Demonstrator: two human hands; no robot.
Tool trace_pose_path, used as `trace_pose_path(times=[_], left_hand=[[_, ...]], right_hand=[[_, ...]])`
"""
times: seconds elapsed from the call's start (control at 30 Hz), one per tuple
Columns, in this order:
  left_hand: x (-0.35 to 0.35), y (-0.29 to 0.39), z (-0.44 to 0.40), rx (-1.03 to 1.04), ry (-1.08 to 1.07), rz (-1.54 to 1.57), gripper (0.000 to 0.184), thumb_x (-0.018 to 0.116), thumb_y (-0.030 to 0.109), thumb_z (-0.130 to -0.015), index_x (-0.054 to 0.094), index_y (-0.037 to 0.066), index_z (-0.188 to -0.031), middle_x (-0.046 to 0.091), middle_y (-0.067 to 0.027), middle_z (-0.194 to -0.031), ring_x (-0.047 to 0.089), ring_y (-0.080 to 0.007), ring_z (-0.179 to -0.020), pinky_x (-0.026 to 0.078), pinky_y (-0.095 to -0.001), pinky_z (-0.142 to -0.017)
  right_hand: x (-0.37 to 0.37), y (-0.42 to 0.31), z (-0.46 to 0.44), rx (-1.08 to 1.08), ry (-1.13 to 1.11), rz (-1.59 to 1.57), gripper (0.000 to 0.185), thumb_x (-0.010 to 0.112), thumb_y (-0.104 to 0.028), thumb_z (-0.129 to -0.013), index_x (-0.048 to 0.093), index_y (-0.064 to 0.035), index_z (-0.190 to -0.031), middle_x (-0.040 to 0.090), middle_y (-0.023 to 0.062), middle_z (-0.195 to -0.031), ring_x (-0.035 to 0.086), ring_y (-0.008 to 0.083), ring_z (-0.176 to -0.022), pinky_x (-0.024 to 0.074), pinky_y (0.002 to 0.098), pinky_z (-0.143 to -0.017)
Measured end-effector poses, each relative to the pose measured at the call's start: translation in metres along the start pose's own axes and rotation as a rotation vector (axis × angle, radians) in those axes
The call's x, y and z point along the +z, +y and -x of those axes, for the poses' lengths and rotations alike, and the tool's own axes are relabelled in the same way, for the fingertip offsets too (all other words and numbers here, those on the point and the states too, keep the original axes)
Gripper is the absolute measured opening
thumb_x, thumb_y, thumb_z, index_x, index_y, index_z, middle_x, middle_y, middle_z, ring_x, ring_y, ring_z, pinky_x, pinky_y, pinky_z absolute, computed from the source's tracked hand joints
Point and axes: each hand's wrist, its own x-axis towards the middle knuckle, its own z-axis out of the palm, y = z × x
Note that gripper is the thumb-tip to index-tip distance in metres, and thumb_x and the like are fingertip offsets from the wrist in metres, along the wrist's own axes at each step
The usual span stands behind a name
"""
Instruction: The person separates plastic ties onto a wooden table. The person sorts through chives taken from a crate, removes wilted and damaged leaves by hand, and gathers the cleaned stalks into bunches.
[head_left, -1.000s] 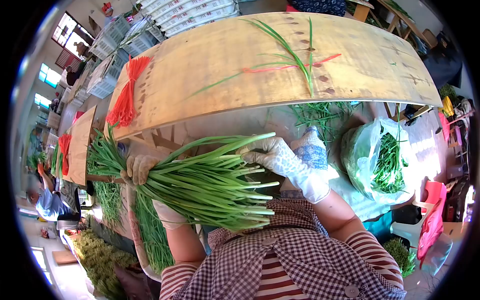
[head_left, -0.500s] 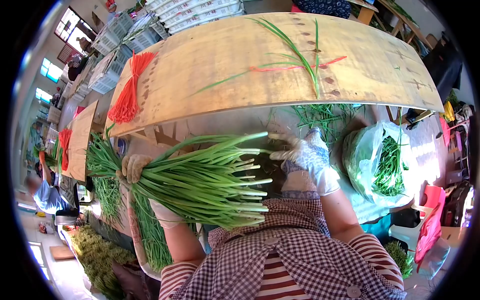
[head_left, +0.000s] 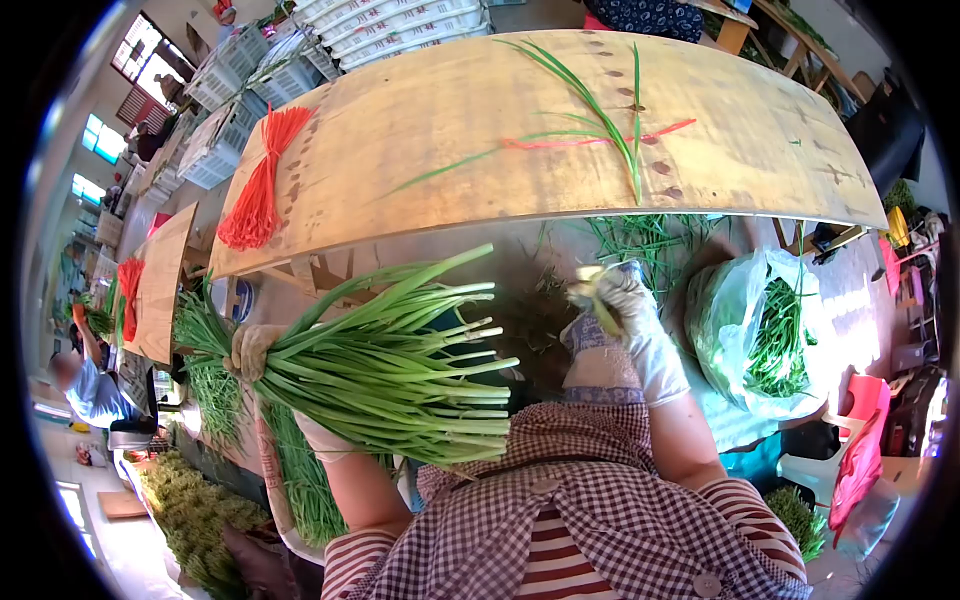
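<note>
My left hand (head_left: pixel 251 352), in a soiled glove, is wrapped round a thick bunch of garlic chives (head_left: pixel 390 365) near its leafy end. The pale cut stems fan out to the right, in front of my checked apron. My right hand (head_left: pixel 628 300), in a whitish glove, is closed and apart from the bunch, to the right of the stem ends. Pale yellowish plant scraps (head_left: pixel 602 312) stick out from its fingers; their exact form is blurred. A few loose chive leaves (head_left: pixel 600 110) lie across a red tie strip (head_left: pixel 550 143) on the wooden table (head_left: pixel 430 120).
A bundle of red ties (head_left: pixel 265 180) lies at the table's left end. On the right stands a plastic bag (head_left: pixel 715 330) of green trimmings. More chives (head_left: pixel 305 475) fill a container at lower left. White crates (head_left: pixel 400 30) are stacked behind, and another person (head_left: pixel 95 385) sits far left.
The chive bunch has shifted left and its stems have spread. My right hand, blurred near the stem tips before, has drawn up and right, now closed with pale scraps in it.
</note>
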Motion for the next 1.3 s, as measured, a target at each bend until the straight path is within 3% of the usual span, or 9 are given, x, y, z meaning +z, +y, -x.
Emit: trace_pose_path(times=[0.07,0.33,0.47,0.53,0.7,0.83,0.93,1.03,1.3], left_hand=[[0.000,0.001,-0.001,0.022,-0.092,-0.129,0.049,0.035,0.034,-0.101,0.039,0.003,-0.139,0.046,-0.0123,-0.139,0.046,-0.0270,-0.124,0.037,-0.0389,-0.106],[0.007,-0.010,-0.005,0.060,-0.077,-0.259,0.048,0.035,0.032,-0.101,0.039,0.003,-0.139,0.047,-0.0124,-0.138,0.047,-0.0270,-0.124,0.039,-0.0399,-0.105],[0.030,-0.012,-0.009,-0.003,-0.157,-0.095,0.045,0.033,0.030,-0.102,0.040,0.003,-0.138,0.048,-0.0123,-0.136,0.048,-0.0259,-0.122,0.041,-0.0395,-0.104],[0.010,-0.020,-0.010,0.105,-0.050,-0.799,0.045,0.034,0.030,-0.102,0.040,0.004,-0.137,0.048,-0.0123,-0.135,0.049,-0.0261,-0.120,0.041,-0.0393,-0.104],[0.003,-0.019,-0.011,0.140,0.042,-0.867,0.044,0.035,0.030,-0.102,0.040,0.004,-0.137,0.048,-0.0126,-0.135,0.048,-0.0271,-0.120,0.038,-0.0385,-0.105],[0.001,-0.006,-0.007,-0.021,-0.094,0.010,0.047,0.036,0.032,-0.101,0.039,0.004,-0.139,0.045,-0.0126,-0.138,0.046,-0.0271,-0.123,0.037,-0.0382,-0.107],[-0.004,-0.014,-0.009,-0.031,-0.109,0.139,0.052,0.037,0.036,-0.101,0.037,0.003,-0.140,0.043,-0.0136,-0.141,0.045,-0.0285,-0.125,0.035,-0.0396,-0.109],[0.019,-0.023,-0.019,0.008,-0.091,0.057,0.053,0.038,0.037,-0.100,0.037,0.002,-0.140,0.043,-0.0148,-0.141,0.045,-0.0291,-0.125,0.034,-0.0404,-0.110],[0.045,-0.009,-0.030,0.033,0.184,-0.014,0.043,0.041,0.038,-0.098,0.043,0.005,-0.125,0.050,-0.0132,-0.123,0.052,-0.0283,-0.111,0.044,-0.0431,-0.097]], right_hand=[[-0.011,-0.003,0.002,0.090,0.241,0.738,0.025,0.067,-0.009,-0.087,0.066,0.0021,-0.109,0.068,0.0121,-0.105,0.064,0.0181,-0.102,0.0489,0.0289,-0.094],[0.094,-0.017,-0.010,-0.559,0.141,1.160,0.024,0.069,-0.015,-0.087,0.067,-0.0035,-0.107,0.069,0.0057,-0.097,0.065,0.0143,-0.082,0.0540,0.0289,-0.073],[0.100,-0.013,-0.012,0.294,0.156,0.370,0.033,0.070,-0.021,-0.087,0.063,-0.0021,-0.114,0.065,0.0098,-0.083,0.059,0.0137,-0.062,0.0504,0.0281,-0.053],[0.111,-0.003,-0.013,0.300,0.038,0.304,0.034,0.069,-0.023,-0.088,0.064,-0.0010,-0.113,0.067,0.0076,-0.085,0.060,0.0125,-0.066,0.0506,0.0271,-0.057],[0.089,-0.004,-0.010,0.406,0.073,0.287,0.021,0.067,-0.016,-0.089,0.069,-0.0004,-0.102,0.070,0.0095,-0.095,0.065,0.0140,-0.084,0.0529,0.0257,-0.074],[0.083,-0.043,0.003,0.184,0.405,1.498,0.036,0.073,-0.018,-0.080,0.067,-0.0068,-0.114,0.069,0.0075,-0.105,0.064,0.0211,-0.093,0.0473,0.0323,-0.088],[0.069,-0.022,-0.016,-0.698,0.143,1.470,0.045,0.078,-0.023,-0.069,0.067,-0.0194,-0.112,0.068,0.0026,-0.105,0.063,0.0215,-0.101,0.0469,0.0378,-0.094],[0.103,-0.027,-0.029,-1.005,-0.144,1.666,0.046,0.072,-0.023,-0.070,0.065,-0.0177,-0.115,0.067,0.0008,-0.101,0.062,0.0209,-0.094,0.0494,0.0360,-0.087],[0.096,-0.011,-0.039,-1.034,-0.207,1.738,0.033,0.061,-0.020,-0.077,0.068,-0.0210,-0.109,0.066,-0.0030,-0.093,0.062,0.0186,-0.075,0.0524,0.0294,-0.063]])
